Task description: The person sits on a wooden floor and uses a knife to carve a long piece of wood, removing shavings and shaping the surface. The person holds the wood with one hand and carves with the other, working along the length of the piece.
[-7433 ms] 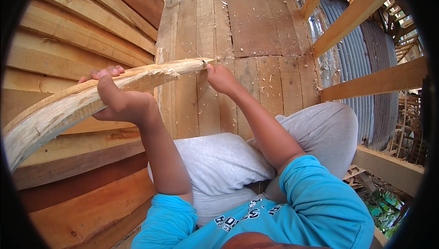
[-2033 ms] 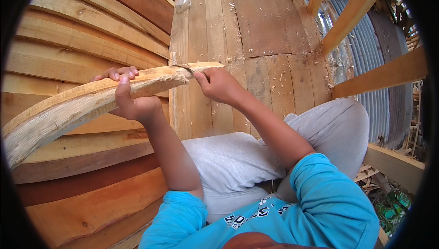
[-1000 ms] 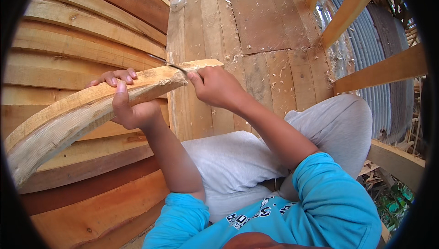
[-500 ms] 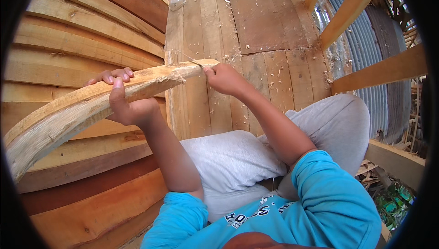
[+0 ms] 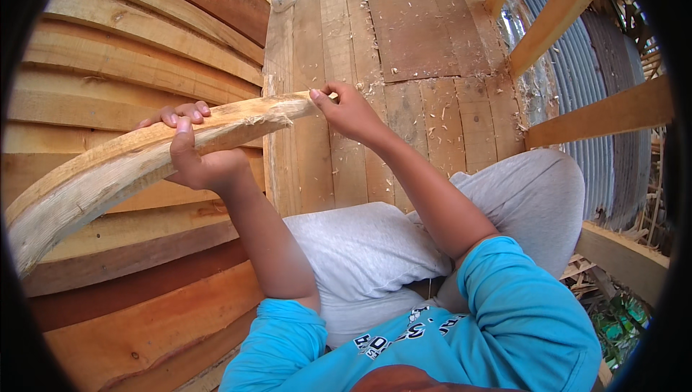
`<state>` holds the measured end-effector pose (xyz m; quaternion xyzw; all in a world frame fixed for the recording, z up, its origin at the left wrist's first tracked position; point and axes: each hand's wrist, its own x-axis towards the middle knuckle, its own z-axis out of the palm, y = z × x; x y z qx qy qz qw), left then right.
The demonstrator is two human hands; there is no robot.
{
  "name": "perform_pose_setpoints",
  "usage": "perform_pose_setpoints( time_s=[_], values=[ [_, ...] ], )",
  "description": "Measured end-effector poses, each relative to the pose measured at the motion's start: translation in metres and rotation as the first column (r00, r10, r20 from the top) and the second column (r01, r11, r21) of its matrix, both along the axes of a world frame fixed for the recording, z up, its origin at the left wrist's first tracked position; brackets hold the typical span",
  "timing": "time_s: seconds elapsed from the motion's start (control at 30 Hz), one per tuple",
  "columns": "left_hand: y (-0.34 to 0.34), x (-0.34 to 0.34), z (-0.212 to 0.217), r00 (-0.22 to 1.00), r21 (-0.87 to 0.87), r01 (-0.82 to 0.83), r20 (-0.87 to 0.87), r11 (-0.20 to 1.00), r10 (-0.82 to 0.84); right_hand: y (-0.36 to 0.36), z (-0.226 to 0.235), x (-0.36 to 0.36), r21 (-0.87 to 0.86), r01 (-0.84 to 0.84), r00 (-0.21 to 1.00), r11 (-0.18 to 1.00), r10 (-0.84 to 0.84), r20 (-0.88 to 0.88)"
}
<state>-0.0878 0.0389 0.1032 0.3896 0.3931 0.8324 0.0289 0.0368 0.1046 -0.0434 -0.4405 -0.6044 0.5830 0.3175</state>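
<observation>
A long curved piece of pale wood [image 5: 94,179] stretches from the left rim to the middle of the view, its underside rough and splintered near the far end. My left hand [image 5: 198,161] is wrapped round it, thumb over the near edge and fingers over the far side. At the wood's right tip is my right hand [image 5: 342,109], fingers curled and thumb pressed toward the index finger. Whatever this hand pinches is too small or hidden to make out.
A plank wall [image 5: 130,53] rises close on the left. Wood shavings lie scattered over the board floor [image 5: 411,24], with a clear plastic object [image 5: 284,0] near the wall. Wooden posts [image 5: 559,17] and corrugated metal sheets [image 5: 580,96] stand on the right. My crossed legs [image 5: 360,237] are below the wood.
My right hand has turned and shifted slightly right at the wood's tip. The thin strip or blade that stuck out leftward from it no longer shows clearly. My left hand keeps its grip.
</observation>
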Motion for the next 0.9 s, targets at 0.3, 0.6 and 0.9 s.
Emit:
perform_pose_setpoints(
  time_s=[0.3, 0.6, 0.9],
  values=[
    [0.001, 0.011, 0.002, 0.994, 0.063, 0.104, -0.034, 0.993, -0.102, 0.009, -0.018, 0.000, -0.418, -0.024, 0.994, 0.908, -0.022, -0.107],
    [0.002, 0.008, 0.000, 0.994, 0.060, 0.104, -0.028, 0.993, -0.102, 0.003, -0.005, -0.003, -0.217, -0.111, 0.986, 0.970, 0.134, 0.095],
    [0.002, 0.009, 0.000, 0.994, 0.068, 0.103, -0.030, 0.992, -0.101, 0.001, 0.000, 0.000, -0.388, -0.151, 0.988, 0.909, 0.154, -0.024]
  ],
)
